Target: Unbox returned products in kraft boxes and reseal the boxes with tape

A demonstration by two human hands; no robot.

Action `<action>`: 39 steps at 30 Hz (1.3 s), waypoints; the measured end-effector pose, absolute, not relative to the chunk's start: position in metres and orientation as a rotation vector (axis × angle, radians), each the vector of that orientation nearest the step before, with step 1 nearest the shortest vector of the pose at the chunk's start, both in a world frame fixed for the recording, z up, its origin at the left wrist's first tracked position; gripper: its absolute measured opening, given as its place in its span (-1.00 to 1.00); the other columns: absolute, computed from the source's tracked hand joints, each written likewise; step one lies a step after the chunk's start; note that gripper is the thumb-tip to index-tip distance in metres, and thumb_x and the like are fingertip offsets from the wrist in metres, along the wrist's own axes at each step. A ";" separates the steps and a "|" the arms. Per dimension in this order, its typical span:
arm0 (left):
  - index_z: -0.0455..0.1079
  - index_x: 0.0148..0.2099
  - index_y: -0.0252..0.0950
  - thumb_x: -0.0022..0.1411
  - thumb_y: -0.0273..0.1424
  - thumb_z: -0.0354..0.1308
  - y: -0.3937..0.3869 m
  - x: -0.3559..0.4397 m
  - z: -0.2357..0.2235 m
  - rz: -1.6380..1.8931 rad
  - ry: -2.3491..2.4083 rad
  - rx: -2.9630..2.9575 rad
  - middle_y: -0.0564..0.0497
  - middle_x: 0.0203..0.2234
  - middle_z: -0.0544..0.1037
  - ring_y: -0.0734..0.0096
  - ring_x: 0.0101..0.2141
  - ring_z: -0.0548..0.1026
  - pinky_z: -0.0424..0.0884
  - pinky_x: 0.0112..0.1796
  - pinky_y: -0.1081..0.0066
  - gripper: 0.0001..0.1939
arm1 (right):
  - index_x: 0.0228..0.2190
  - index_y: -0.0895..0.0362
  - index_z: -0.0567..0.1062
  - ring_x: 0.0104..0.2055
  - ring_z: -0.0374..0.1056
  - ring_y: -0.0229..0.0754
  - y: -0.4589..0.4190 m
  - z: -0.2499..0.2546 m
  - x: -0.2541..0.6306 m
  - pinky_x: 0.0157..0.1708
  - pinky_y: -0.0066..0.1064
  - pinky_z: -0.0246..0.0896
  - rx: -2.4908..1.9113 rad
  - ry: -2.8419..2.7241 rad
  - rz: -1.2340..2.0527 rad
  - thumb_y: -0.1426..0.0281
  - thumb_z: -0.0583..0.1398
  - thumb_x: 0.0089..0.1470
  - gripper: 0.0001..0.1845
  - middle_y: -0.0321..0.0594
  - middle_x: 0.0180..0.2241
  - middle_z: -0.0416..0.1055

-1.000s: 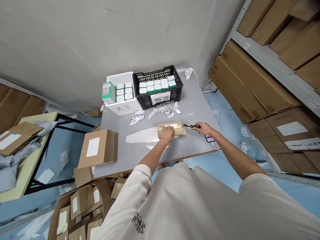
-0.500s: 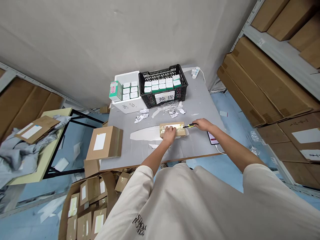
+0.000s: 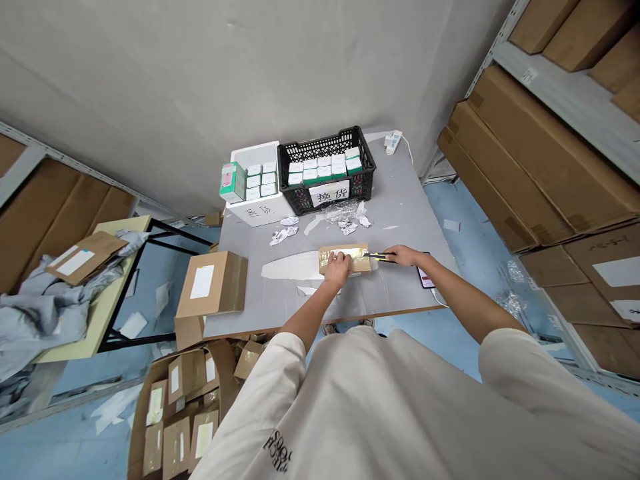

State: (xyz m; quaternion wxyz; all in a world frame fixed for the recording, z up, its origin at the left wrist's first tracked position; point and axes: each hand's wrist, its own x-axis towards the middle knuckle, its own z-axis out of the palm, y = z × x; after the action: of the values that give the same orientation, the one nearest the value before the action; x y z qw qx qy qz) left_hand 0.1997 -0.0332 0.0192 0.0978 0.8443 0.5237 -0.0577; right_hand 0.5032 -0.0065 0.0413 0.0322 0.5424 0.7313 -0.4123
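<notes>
My left hand [image 3: 337, 268] rests on top of a small taped cardboard box [image 3: 361, 265], fingers curled over it and holding it against the table. In my right hand [image 3: 404, 255] is a utility knife [image 3: 382, 257] with black and yellow on its handle, its blade end pointing left at the box's right end. The knife tip meets or overlaps the taped edge; how deep it goes I cannot tell. A white paper sheet [image 3: 287, 267] lies left of the box, reaching partly under it.
Behind stand a black crate [image 3: 327, 197] and a white bin [image 3: 253, 212], both holding white-and-green boxes. Crumpled paper [image 3: 284, 235] lies before them. A larger carton [image 3: 213, 287] is at the table's left edge, a phone [image 3: 425, 275] at the right. Below left, a big carton [image 3: 143, 427] holds parcels.
My right hand has come slightly nearer and lower, and the knife now lies more level, overlapping the box's right end. My left hand stays on the box.
</notes>
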 end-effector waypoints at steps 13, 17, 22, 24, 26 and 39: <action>0.23 0.29 -0.10 0.31 -0.32 0.24 -0.035 0.199 0.021 -0.165 1.501 2.537 -0.12 0.09 0.39 0.14 -0.06 0.55 -0.05 0.37 -0.06 -0.46 | -0.03 0.04 0.58 -0.20 0.42 -0.10 -0.028 0.029 0.501 -0.22 -0.41 0.21 1.839 2.323 -1.074 0.24 0.06 0.27 -0.61 -0.17 -0.15 0.59; 0.22 0.29 -0.02 0.35 -0.29 0.21 -0.035 0.198 0.022 -0.176 1.526 2.522 -0.06 0.09 0.38 0.17 -0.06 0.56 -0.04 0.37 -0.08 -0.49 | 0.02 0.02 0.58 -0.16 0.43 -0.08 -0.026 0.025 0.491 -0.21 -0.40 0.21 1.882 2.311 -1.019 0.26 0.06 0.26 -0.59 -0.17 -0.11 0.60; 0.23 0.28 -0.07 0.34 -0.29 0.22 -0.032 0.198 0.021 -0.149 1.528 2.500 -0.08 0.09 0.37 0.17 -0.07 0.55 -0.06 0.37 -0.04 -0.50 | -0.18 0.06 0.62 -0.36 0.37 -0.17 -0.046 0.018 0.501 -0.36 -0.43 0.22 1.818 2.201 -1.439 0.18 0.07 0.24 -0.63 -0.29 -0.38 0.55; 0.24 0.28 -0.08 0.35 -0.29 0.21 -0.029 0.199 0.020 -0.151 1.526 2.482 -0.10 0.10 0.37 0.15 -0.02 0.53 -0.06 0.37 -0.03 -0.50 | -0.24 0.06 0.61 -0.42 0.35 -0.19 -0.058 0.015 0.509 -0.44 -0.46 0.20 1.831 2.120 -1.605 0.12 0.13 0.20 -0.65 -0.31 -0.46 0.51; 0.23 0.28 -0.12 0.33 -0.29 0.23 -0.026 0.199 0.021 -0.161 1.512 2.470 -0.14 0.12 0.39 0.10 0.05 0.49 -0.05 0.36 -0.02 -0.49 | -0.26 0.07 0.58 -0.46 0.34 -0.21 -0.069 0.013 0.516 -0.48 -0.47 0.20 1.966 2.040 -1.721 0.08 0.16 0.19 -0.65 -0.29 -0.49 0.49; 0.17 0.31 -0.18 0.38 -0.45 0.01 -0.005 0.201 0.022 0.082 1.565 2.399 -0.23 0.29 0.23 0.02 0.30 0.15 0.08 0.26 0.01 -0.52 | 0.08 0.02 0.53 -0.17 0.47 -0.08 -0.082 0.019 0.509 -0.15 -0.31 0.34 2.163 2.399 -1.336 0.12 0.02 0.37 -0.55 -0.18 -0.18 0.57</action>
State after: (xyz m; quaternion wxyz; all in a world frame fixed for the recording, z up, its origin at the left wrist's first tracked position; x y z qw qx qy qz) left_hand 0.2013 -0.0053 0.0218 0.1377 0.8292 0.5410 0.0284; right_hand 0.5088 -0.0822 0.0193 -0.1762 0.6090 0.6756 -0.3763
